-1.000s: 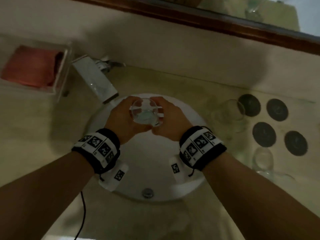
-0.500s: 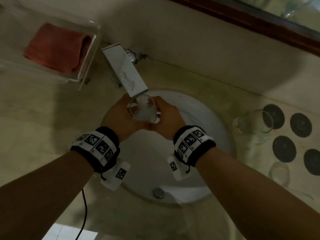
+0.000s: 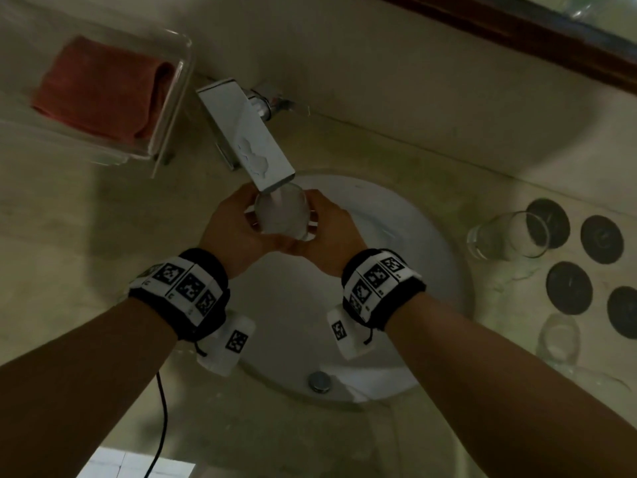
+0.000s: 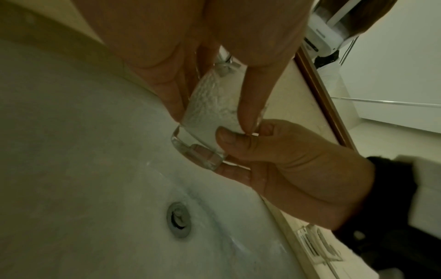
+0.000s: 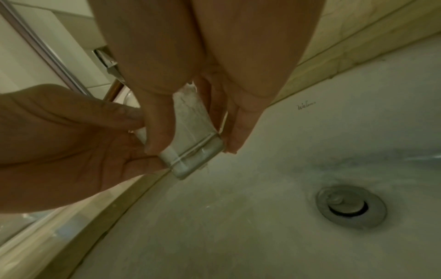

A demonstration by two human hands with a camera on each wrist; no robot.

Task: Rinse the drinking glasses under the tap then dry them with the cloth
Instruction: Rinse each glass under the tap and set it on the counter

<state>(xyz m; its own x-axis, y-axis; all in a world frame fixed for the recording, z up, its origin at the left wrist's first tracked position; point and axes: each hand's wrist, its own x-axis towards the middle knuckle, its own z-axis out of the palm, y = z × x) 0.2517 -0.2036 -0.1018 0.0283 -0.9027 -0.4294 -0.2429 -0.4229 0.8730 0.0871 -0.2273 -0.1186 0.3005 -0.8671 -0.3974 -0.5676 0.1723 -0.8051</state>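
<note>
Gripping the same glass (image 3: 282, 215) from both sides, your fingers are curled round its wall: your left hand (image 3: 231, 232) takes it at 9 o'clock, your right hand (image 3: 331, 236) at 3 o'clock. From the left wrist, your left fingertips (image 4: 248, 120) press the foamy side of the glass while your right thumb and a finger pinch near its thick base. From the right wrist, your right fingers (image 5: 157, 137) close over the wall, and your left hand cups the base from the 9 o'clock side.

You hold the glass just under the mouth of the flat tap spout (image 3: 249, 135), above the white basin (image 3: 427, 236). White, bubbling water fills it. Below your wrists, the drain plug (image 3: 319, 381) sits at the basin's 6 o'clock edge.

Out at 3 o'clock on the counter (image 3: 69, 243), a second glass (image 3: 506, 236) lies on its side beside four dark round coasters (image 3: 568, 288). Near 4 o'clock another clear glass (image 3: 558, 339) shows faintly; whether it stands upright, you cannot tell. At 10 o'clock the folded red cloth (image 3: 100, 88) lies in a clear tray (image 3: 172, 108), well apart from your hands.
</note>
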